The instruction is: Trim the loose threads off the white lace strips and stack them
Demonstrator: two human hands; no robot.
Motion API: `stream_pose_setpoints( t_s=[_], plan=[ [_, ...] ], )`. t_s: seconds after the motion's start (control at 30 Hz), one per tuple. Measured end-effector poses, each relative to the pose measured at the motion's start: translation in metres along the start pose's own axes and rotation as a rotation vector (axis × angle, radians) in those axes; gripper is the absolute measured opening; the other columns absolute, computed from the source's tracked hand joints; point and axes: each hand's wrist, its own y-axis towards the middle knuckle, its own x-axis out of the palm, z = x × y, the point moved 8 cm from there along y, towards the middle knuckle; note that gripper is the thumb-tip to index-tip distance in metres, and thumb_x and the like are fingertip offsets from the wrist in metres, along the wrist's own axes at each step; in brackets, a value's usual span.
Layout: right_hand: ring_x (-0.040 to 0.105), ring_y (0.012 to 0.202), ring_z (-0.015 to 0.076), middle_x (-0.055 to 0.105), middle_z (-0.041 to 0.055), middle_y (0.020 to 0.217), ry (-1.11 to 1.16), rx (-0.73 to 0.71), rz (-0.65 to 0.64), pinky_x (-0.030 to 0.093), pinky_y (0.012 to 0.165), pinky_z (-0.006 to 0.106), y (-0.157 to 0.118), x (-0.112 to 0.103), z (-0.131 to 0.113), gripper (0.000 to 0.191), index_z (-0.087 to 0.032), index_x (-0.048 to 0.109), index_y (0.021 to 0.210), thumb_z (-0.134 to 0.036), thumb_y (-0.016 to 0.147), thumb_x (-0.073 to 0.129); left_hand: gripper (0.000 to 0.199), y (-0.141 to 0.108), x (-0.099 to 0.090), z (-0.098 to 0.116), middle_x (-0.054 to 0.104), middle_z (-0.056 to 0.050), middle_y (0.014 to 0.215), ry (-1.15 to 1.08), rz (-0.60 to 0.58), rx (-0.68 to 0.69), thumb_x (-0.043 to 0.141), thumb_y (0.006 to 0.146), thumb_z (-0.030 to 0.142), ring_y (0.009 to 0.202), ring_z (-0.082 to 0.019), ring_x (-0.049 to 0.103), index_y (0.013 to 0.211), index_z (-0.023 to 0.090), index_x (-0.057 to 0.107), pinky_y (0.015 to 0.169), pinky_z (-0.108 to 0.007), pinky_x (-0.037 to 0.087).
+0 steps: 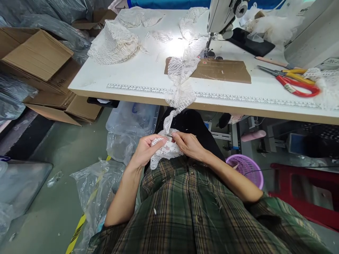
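Over my lap, my left hand (148,148) pinches a bunched piece of white lace (167,150). My right hand (189,144) is closed at the lace's right side, with a thin dark metal tool (169,135) between thumb and fingers. The tool's tip points left toward the left fingers; its exact kind is too small to tell. From the held piece, a lace strip (181,95) runs up over the table edge to the sewing machine (221,17). The strip passes just left of the needle area.
A stack of lace pieces (115,42) sits left on the white table (87,76). Red-handled scissors (298,86) lie right, beyond a brown cardboard strip (225,71). Below are a purple basket (246,169), a red stool (304,194), plastic bags (97,187) and cardboard boxes (39,56).
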Motion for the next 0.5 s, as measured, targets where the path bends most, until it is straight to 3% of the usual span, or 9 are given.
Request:
stream_pose_setpoints(
  t_s=[0.3,0.5],
  plan=[
    [0.043,0.056,0.0129,0.051,-0.0019,0.06,0.008,0.077,0.105,0.029,0.059,0.026,0.001,0.002,0.012,0.044,-0.02,0.059,0.073,-0.045,0.101,0.037,0.024,0.003,0.002,-0.003,0.071,-0.003,0.068,-0.041,0.035,-0.031,0.083,0.067,0.035,0.058,-0.013,0.06,0.078,0.014,0.075,0.055,-0.022,0.046],
    [0.04,0.056,0.0133,0.048,-0.0025,0.06,-0.051,0.041,0.04,0.027,0.058,0.027,-0.007,0.007,0.007,0.041,-0.021,0.057,0.077,-0.046,0.101,0.035,0.022,0.003,0.004,-0.001,0.069,-0.002,0.068,-0.037,0.034,-0.037,0.082,0.068,0.034,0.059,-0.012,0.059,0.076,0.014,0.074,0.055,-0.022,0.045]
  ],
)
